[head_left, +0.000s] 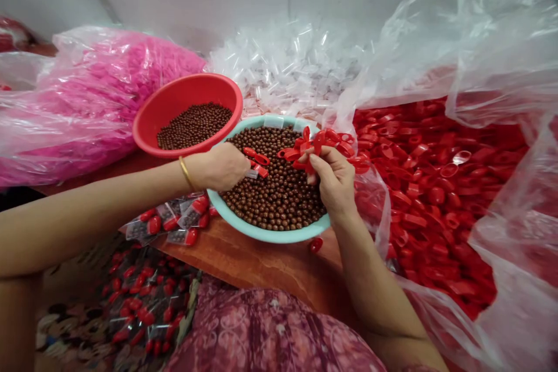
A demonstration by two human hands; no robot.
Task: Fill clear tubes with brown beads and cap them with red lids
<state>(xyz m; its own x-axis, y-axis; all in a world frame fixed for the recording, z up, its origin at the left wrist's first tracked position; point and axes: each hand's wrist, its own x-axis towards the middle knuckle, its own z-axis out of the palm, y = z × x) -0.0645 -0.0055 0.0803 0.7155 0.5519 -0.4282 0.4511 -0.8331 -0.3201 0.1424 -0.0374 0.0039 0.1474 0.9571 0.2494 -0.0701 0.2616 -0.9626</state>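
Observation:
My left hand [231, 166] is curled low over the left side of a pale blue basin [261, 235] full of shiny brown balls [279, 203]. A small clear plastic container [251, 174] juts from its fingers, most of it hidden; a red cap [261, 170] is at its end. Other red caps [257, 156] lie close by on the balls. Over the basin's right side, my right hand [333, 180] has thumb and fingers closed on a red plastic cap, with a cluster of red caps [320, 140] around the fingertips.
Behind are a red basin [143, 125] of smaller brown balls and a heap of clear containers [288, 70]. A big bag of red caps [436, 197] lies right, a bag of pink pieces [104, 87] left. Filled red-capped containers [174, 218] lie at the wooden table's [257, 261] left edge, more below [143, 302].

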